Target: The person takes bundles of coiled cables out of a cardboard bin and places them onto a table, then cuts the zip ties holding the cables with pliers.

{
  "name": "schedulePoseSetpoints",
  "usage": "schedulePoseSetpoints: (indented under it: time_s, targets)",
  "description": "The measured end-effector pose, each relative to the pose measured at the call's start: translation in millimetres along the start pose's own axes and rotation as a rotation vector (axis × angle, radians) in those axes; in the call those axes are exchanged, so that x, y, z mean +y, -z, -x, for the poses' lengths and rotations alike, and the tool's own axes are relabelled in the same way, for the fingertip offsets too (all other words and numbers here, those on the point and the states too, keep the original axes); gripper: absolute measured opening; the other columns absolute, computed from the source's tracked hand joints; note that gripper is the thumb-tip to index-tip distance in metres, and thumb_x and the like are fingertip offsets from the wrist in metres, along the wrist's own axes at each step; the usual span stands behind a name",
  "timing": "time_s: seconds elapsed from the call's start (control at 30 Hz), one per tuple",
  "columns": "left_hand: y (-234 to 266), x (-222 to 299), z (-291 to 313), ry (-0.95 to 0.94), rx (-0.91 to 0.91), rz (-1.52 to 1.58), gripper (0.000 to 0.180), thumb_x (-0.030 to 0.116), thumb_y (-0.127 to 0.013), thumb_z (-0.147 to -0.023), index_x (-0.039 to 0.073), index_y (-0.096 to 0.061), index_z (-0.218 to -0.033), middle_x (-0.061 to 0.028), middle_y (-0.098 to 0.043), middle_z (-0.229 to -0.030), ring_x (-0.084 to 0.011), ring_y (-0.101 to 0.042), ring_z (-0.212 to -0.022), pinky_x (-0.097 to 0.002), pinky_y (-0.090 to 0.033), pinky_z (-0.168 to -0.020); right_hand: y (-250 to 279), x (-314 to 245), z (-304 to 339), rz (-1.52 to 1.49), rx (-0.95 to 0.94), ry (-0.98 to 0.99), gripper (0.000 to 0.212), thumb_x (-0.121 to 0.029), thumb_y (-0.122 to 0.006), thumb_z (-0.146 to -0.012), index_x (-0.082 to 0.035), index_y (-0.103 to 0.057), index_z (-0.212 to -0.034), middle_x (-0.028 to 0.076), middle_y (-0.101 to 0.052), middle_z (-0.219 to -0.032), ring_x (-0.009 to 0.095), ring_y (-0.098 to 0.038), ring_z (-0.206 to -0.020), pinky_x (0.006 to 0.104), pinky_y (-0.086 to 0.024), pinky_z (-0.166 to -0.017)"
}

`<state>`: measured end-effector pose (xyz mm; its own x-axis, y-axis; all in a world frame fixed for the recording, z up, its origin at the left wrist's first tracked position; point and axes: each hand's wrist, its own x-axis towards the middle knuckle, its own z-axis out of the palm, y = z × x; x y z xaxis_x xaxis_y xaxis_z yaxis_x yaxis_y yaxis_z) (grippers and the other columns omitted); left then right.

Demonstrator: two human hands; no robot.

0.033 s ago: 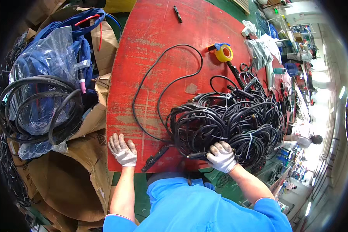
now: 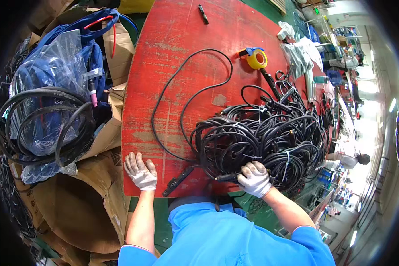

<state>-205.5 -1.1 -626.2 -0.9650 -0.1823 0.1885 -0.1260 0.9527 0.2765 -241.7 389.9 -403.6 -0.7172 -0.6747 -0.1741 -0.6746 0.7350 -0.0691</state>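
My left hand (image 2: 142, 173), in a white work glove with dirty fingertips, lies flat near the front left edge of the red table (image 2: 164, 57), fingers spread and holding nothing. Right of it rests a black electrode holder (image 2: 177, 182), joined to a thin black cable (image 2: 153, 111) that runs in a long loop. My right hand (image 2: 254, 178), gloved too, has its fingers curled at the front of a heap of coiled black cables (image 2: 235, 137). A black cable connector (image 2: 226, 177) meets its thumb side; the palm is hidden. White ties (image 2: 287, 160) bind some coils.
A yellow tape roll on a dispenser (image 2: 256, 58) and a black pen-like piece (image 2: 203, 14) lie farther back. Clear plastic bags (image 2: 299, 60) sit at the right edge. Left of the table stand open cardboard boxes (image 2: 75, 208), bagged blue material and a thick black hose (image 2: 60, 93).
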Motion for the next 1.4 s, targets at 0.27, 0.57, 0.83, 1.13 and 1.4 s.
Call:
schedulePoseSetpoints:
  time_s: [0.27, 0.57, 0.83, 1.13, 1.4]
  targets:
    - [16, 25, -37, 0.071, 0.105, 0.196, 0.038, 0.023, -0.068, -0.096, 0.004, -0.062, -0.129, -0.0206, -0.053, -0.142, -0.0432, -0.051, -0.131, -0.0596, -0.041, -0.111, -35, -3, 58, 0.021, -0.04, 0.169, 0.019, -0.034, -0.063, -0.067, -0.023, -0.062, -0.082, 0.001, -0.065, -0.099, 0.02, -0.064, -0.096, 0.0381, -0.047, -0.086]
    - [-46, 208, -206, -0.369, -0.401, 0.884, 0.029, 0.024, -0.068, -0.095, 0.002, -0.071, -0.113, -0.0211, -0.072, -0.113, -0.0381, -0.069, -0.107, -0.044, -0.054, -0.096, -65, -2, 47, 0.015, 0.026, 0.15, 0.02, -0.035, -0.064, -0.068, -0.025, -0.064, -0.086, 0.002, -0.068, -0.112, 0.024, -0.064, -0.113, 0.0385, -0.044, -0.096]
    - [-108, 321, -255, -0.306, -1.134, 0.436, 0.042, 0.034, -0.058, -0.092, -0.001, -0.076, -0.105, -0.0308, -0.07, -0.113, -0.043, -0.067, -0.114, -0.0473, -0.052, -0.099, -105, -11, 73, 0.177, 0.142, 0.228, 0.014, -0.03, -0.065, -0.075, -0.027, -0.064, -0.089, -0.003, -0.069, -0.108, 0.02, -0.066, -0.115, 0.0379, -0.042, -0.101]
    - [-93, 341, -258, 0.0, -1.758, 0.967, 0.047, 0.013, -0.055, -0.099, 0.009, -0.058, -0.146, 0.0, -0.062, -0.072, -0.0118, -0.055, -0.051, -0.0269, -0.046, -0.046, -128, -23, 93, 0.193, 0.171, 0.162, 0.022, -0.03, -0.062, -0.079, -0.022, -0.065, -0.099, -0.001, -0.067, -0.119, 0.02, -0.064, -0.121, 0.0426, -0.04, -0.108]
    - [-120, 330, -247, -0.844, -0.89, 0.329, 0.03, 0.031, -0.068, -0.093, 0.021, -0.071, -0.121, -0.0158, -0.072, -0.115, -0.0355, -0.07, -0.106, -0.047, -0.056, -0.09, -131, -21, 88, 0.177, 0.196, 0.22, 0.024, -0.033, -0.061, -0.079, -0.023, -0.065, -0.1, 0.0, -0.065, -0.124, 0.023, -0.062, -0.124, 0.0453, -0.037, -0.11]
